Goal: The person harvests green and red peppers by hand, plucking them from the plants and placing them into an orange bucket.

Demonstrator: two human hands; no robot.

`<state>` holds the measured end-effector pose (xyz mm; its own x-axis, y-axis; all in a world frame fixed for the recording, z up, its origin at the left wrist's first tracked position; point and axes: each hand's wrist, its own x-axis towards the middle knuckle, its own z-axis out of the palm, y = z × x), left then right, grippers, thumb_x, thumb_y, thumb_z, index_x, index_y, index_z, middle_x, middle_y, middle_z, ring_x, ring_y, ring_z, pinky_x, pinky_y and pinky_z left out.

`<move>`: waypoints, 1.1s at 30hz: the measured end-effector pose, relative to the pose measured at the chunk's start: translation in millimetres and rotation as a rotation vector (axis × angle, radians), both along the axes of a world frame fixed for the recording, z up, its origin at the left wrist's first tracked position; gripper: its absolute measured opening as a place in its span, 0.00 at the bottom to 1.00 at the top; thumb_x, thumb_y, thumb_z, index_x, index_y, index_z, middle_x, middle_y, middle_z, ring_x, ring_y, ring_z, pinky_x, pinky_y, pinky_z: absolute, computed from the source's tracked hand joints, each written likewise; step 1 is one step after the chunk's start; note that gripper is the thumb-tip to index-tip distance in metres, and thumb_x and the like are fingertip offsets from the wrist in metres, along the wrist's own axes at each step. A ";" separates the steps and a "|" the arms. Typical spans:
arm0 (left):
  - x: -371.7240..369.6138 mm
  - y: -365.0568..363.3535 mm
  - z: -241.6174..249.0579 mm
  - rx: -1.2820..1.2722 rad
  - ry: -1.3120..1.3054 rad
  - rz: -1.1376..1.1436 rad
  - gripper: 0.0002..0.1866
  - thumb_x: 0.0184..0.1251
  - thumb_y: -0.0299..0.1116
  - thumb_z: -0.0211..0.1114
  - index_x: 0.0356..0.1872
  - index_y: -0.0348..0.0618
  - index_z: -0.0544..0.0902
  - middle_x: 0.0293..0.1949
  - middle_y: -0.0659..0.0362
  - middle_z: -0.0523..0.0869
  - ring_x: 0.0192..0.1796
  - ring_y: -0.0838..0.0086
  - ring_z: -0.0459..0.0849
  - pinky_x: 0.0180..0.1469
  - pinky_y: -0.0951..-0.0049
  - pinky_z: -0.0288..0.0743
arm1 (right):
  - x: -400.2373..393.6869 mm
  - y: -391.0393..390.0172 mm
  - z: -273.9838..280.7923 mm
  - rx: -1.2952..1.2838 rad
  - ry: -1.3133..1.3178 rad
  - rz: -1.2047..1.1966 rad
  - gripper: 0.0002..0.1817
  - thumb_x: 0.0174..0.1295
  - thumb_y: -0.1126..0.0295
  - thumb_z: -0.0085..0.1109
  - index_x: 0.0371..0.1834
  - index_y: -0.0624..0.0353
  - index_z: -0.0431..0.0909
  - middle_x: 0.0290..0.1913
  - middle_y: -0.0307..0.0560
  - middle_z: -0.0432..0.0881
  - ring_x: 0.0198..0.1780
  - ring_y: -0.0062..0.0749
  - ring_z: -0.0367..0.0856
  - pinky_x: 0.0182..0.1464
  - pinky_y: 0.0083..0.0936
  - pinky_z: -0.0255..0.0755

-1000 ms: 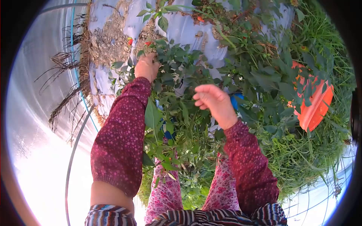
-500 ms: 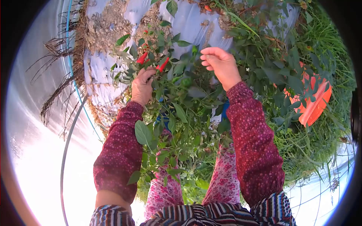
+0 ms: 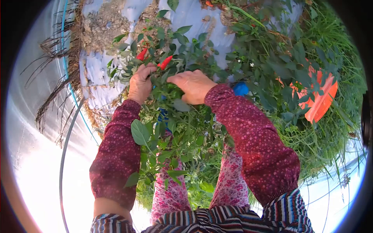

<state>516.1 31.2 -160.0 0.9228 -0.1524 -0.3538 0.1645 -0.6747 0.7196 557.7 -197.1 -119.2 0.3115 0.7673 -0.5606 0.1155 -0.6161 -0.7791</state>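
Observation:
Two red peppers hang among the leaves of a green pepper plant, one (image 3: 142,54) at the upper left and one (image 3: 166,62) just right of it. My left hand (image 3: 140,83) is below them, its fingers pinched together at the stems; what lies between the fingertips is too small to make out. Close beside it, my right hand (image 3: 193,86) reaches in from the right below the second pepper, with its fingers bent into the foliage. Leaves hide its fingertips. The plant (image 3: 175,136) spreads down in front of my legs.
An orange-red plastic container (image 3: 324,101) lies among leaves and grass at the right. Grey plastic sheeting (image 3: 186,23) covers the soil ahead. A dark hose (image 3: 64,155) and a thin blue line (image 3: 72,93) run along the left. Blue footwear (image 3: 241,89) shows behind the plant.
My right hand has moved left and down into the plant, beside my left hand. The left hand stays by the peppers, and the whole view has shifted slightly.

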 end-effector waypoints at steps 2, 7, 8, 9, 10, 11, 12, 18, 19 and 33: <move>-3.1 -0.3 -5.3 -0.109 0.021 0.050 0.15 0.51 0.15 0.60 0.40 0.42 0.80 0.41 0.56 0.81 0.43 0.63 0.81 0.47 0.74 0.73 | 0.4 7.1 10.3 -0.026 0.065 -0.018 0.36 0.46 0.70 0.62 0.64 0.55 0.62 0.61 0.49 0.70 0.63 0.42 0.68 0.62 0.37 0.62; -0.2 3.4 -4.8 -0.279 0.121 0.132 0.12 0.53 0.18 0.64 0.40 0.39 0.80 0.42 0.55 0.80 0.45 0.66 0.80 0.47 0.74 0.73 | -9.4 12.6 13.1 -0.027 0.284 -0.118 0.43 0.47 0.66 0.63 0.68 0.61 0.54 0.65 0.55 0.65 0.66 0.45 0.65 0.65 0.36 0.62; 0.0 0.3 -3.0 -0.251 0.063 0.087 0.12 0.53 0.17 0.62 0.40 0.38 0.79 0.41 0.55 0.80 0.43 0.65 0.80 0.47 0.74 0.73 | -15.0 13.9 6.9 -0.012 0.321 -0.132 0.44 0.48 0.66 0.63 0.69 0.62 0.51 0.66 0.56 0.63 0.66 0.46 0.64 0.66 0.35 0.61; 1.7 -0.4 -1.3 -0.252 0.063 0.084 0.12 0.53 0.17 0.62 0.40 0.38 0.79 0.41 0.55 0.80 0.43 0.65 0.80 0.47 0.74 0.73 | -18.1 14.3 3.8 0.004 0.358 -0.147 0.46 0.49 0.65 0.63 0.70 0.62 0.49 0.68 0.57 0.61 0.67 0.46 0.63 0.66 0.34 0.61; 3.7 -1.2 0.1 -0.163 0.044 0.033 0.12 0.54 0.17 0.61 0.40 0.38 0.79 0.41 0.55 0.80 0.43 0.65 0.80 0.47 0.74 0.73 | -21.6 14.1 0.8 0.003 0.358 -0.151 0.46 0.49 0.65 0.63 0.70 0.62 0.49 0.68 0.57 0.61 0.67 0.46 0.63 0.66 0.34 0.61; 5.2 -2.6 1.4 -0.073 0.024 -0.016 0.12 0.54 0.16 0.60 0.40 0.38 0.79 0.40 0.55 0.80 0.43 0.65 0.80 0.47 0.74 0.73 | -25.1 13.5 -2.0 0.019 0.327 -0.179 0.43 0.50 0.65 0.63 0.69 0.62 0.52 0.65 0.58 0.64 0.65 0.47 0.65 0.65 0.35 0.63; 6.0 -3.5 1.9 -0.074 0.024 -0.018 0.12 0.54 0.16 0.60 0.40 0.38 0.79 0.40 0.55 0.80 0.43 0.65 0.80 0.47 0.74 0.73 | -24.8 12.9 -1.3 0.036 0.296 -0.207 0.40 0.50 0.66 0.64 0.67 0.62 0.55 0.62 0.59 0.68 0.63 0.48 0.68 0.63 0.36 0.65; 12.0 -7.3 9.6 -0.012 0.046 -0.069 0.15 0.50 0.14 0.59 0.40 0.39 0.80 0.42 0.54 0.81 0.45 0.61 0.81 0.48 0.71 0.73 | -18.8 11.2 -13.5 -0.017 0.085 -0.283 0.23 0.50 0.66 0.64 0.51 0.59 0.72 0.41 0.55 0.81 0.46 0.48 0.80 0.48 0.41 0.72; 12.7 -8.6 11.0 0.035 0.059 -0.098 0.17 0.49 0.14 0.59 0.41 0.40 0.80 0.43 0.53 0.80 0.45 0.59 0.81 0.48 0.71 0.74 | -19.8 13.8 -13.3 -0.055 0.019 -0.286 0.21 0.48 0.67 0.63 0.47 0.60 0.74 0.39 0.53 0.82 0.43 0.47 0.81 0.45 0.41 0.74; 7.9 -34.5 22.0 0.222 -0.007 -0.275 0.20 0.45 0.20 0.63 0.43 0.44 0.80 0.48 0.51 0.79 0.46 0.54 0.80 0.47 0.62 0.76 | -70.6 -9.6 13.5 -0.082 0.008 -0.739 0.14 0.52 0.61 0.59 0.32 0.61 0.73 0.23 0.53 0.78 0.30 0.51 0.79 0.32 0.40 0.71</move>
<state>524.0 -3.2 -138.0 0.8604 -0.3152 -0.4004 -0.0492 -0.8334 0.5504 487.1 -206.7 -105.7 0.7261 0.3150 -0.6112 -0.3569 -0.5870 -0.7266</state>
